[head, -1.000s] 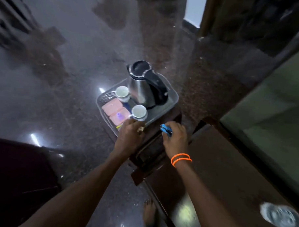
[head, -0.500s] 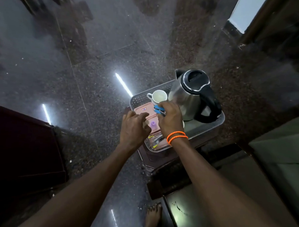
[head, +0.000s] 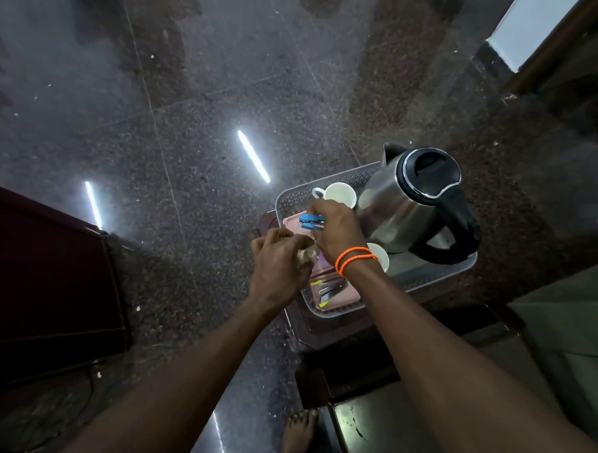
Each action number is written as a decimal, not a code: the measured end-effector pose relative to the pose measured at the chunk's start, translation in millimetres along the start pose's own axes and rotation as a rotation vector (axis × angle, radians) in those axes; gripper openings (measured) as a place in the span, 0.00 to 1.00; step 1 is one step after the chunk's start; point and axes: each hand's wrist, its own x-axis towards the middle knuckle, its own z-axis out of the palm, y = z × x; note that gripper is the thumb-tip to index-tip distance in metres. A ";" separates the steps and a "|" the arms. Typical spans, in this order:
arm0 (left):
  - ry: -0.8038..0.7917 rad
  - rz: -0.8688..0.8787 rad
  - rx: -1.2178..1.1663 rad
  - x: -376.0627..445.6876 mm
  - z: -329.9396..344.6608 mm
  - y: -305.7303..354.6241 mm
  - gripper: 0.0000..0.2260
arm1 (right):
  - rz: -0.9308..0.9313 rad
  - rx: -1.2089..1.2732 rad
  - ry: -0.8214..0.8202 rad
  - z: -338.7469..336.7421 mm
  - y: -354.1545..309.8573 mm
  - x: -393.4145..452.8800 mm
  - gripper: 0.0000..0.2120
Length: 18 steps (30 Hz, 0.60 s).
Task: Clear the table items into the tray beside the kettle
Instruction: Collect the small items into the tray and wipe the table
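Note:
A grey mesh tray [head: 425,278] sits on a small dark stand, with a steel kettle [head: 404,207] with a black lid and handle in its right half. My right hand [head: 335,233], with orange bands at the wrist, holds a small blue tool [head: 311,221] over the tray's left part. My left hand [head: 279,263] hovers at the tray's left edge, pinching a small pale object [head: 308,256]. Pink packets [head: 339,293] and small yellow-marked items lie in the tray's near corner. One white cup [head: 340,194] stands at the far left, another [head: 380,255] peeks out behind my right wrist.
The polished dark stone floor [head: 192,136] spreads left and ahead, reflecting ceiling lights. A dark red cabinet [head: 45,283] stands at the left. A dark table surface [head: 401,433] lies at the lower right beside my bare foot [head: 298,435].
My right hand carried the blue tool from the stand's edge to above the tray. My left hand came up to the tray's left edge. The view swung left, shifting the tray rightwards.

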 end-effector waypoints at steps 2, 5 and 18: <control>0.025 0.015 -0.026 -3.2 -2.5 -3.2 0.19 | 0.007 0.005 -0.036 2.5 -1.6 1.2 0.15; 0.105 0.016 -0.013 -7.5 -7.9 -6.2 0.19 | 0.046 0.058 -0.047 1.1 -0.1 0.5 0.18; 0.136 0.254 -0.016 -26.7 32.2 95.9 0.13 | 0.097 0.033 0.400 -52.7 56.6 -119.9 0.08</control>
